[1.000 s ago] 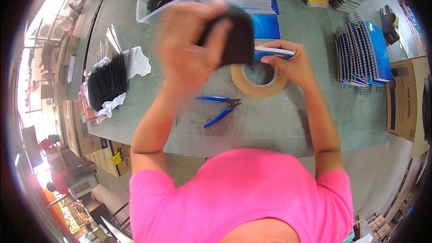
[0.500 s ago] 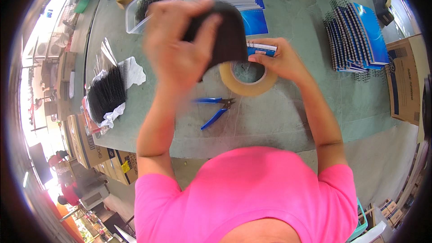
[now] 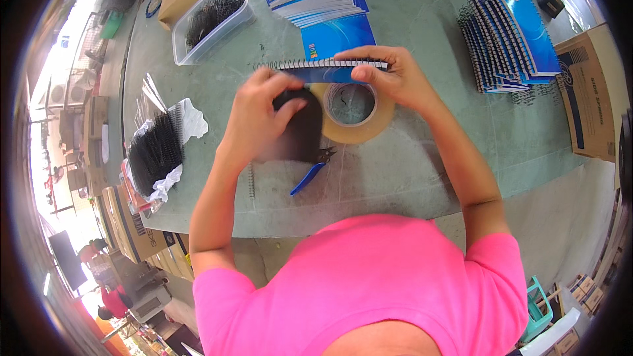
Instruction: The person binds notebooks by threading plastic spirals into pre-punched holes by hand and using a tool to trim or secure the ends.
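My right hand (image 3: pixel 390 78) grips the right end of a blue spiral notebook (image 3: pixel 336 75), held edge up with its spine away from me. A dark wire coil (image 3: pixel 290 64) runs along that spine and sticks out past its left end. At the left end, my left hand (image 3: pixel 256 107) is closed on a dark, rounded, flat pad (image 3: pixel 297 133), which is blurred; its exact kind does not show. Under the notebook lies a wide roll of clear tape (image 3: pixel 359 134). Blue-handled cutting pliers (image 3: pixel 308 178) rest nearer me, partly hidden by the pad.
Beyond my hands are stacked blue notebooks (image 3: pixel 310 0) and a clear plastic tub of dark coils (image 3: pixel 245 16). A bundle of black coils (image 3: pixel 155 151) lies left. Coil-bound notebooks (image 3: pixel 527 33) and a cardboard box (image 3: pixel 587 92) stand right. One loose coil (image 3: pixel 251 181) lies near my left forearm.
My left hand has come down toward me with the dark pad, which now covers part of the pliers. The notebook has moved slightly left, and its coiled spine now shows.
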A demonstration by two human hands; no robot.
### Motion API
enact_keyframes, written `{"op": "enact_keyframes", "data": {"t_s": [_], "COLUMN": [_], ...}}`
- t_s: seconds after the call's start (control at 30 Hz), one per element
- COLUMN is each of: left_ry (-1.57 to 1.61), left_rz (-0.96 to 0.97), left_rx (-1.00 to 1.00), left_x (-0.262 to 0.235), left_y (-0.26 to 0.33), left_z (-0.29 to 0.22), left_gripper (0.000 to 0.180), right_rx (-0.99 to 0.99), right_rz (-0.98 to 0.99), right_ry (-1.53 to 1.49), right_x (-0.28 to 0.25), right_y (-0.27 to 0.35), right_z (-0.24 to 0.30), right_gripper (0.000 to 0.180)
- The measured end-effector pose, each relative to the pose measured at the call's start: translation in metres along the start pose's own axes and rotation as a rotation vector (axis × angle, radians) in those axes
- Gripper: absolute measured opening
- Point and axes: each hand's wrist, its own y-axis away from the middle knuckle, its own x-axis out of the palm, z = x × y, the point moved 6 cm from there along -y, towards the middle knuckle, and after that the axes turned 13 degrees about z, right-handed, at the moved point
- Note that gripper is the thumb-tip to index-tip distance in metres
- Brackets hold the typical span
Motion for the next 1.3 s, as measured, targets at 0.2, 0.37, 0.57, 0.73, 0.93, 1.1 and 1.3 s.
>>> {"op": "enact_keyframes", "data": {"t_s": [0.2, 0.37, 0.57, 0.73, 0.93, 1.1, 1.3], "left_ry": [-0.385, -0.31, -0.239, -0.066, 0.013, -0.017, 0.038], "left_rz": [-0.064, -0.259, 0.016, -0.06, -0.077, -0.096, -0.127], "left_rx": [0.022, 0.392, 0.286, 0.401, 0.453, 0.389, 0.357], "left_x": [0.013, 0.001, 0.016, 0.026, 0.031, 0.028, 0.018], "left_y": [0.027, -0.006, -0.058, -0.062, -0.063, -0.065, -0.063], "left_z": [0.01, -0.066, -0.053, -0.065, -0.067, -0.066, -0.056], "left_gripper": [0.029, 0.028, 0.026, 0.021, 0.015, 0.015, 0.016], "right_rx": [-0.181, 0.08, 0.159, 0.099, 0.144, 0.246, -0.079], "right_rz": [-0.119, -0.044, 0.011, -0.028, -0.033, -0.063, -0.059], "right_ry": [-0.263, -0.161, 0.003, 0.089, 0.156, 0.3, 0.285], "right_x": [0.0, -0.004, -0.005, -0.013, -0.006, -0.003, 0.001], "right_y": [-0.004, 0.003, 0.005, 0.007, 0.009, 0.011, 0.006], "right_z": [0.013, -0.018, -0.025, -0.03, -0.022, -0.016, -0.019], "right_gripper": [0.018, 0.014, 0.015, 0.015, 0.018, 0.019, 0.023]}}
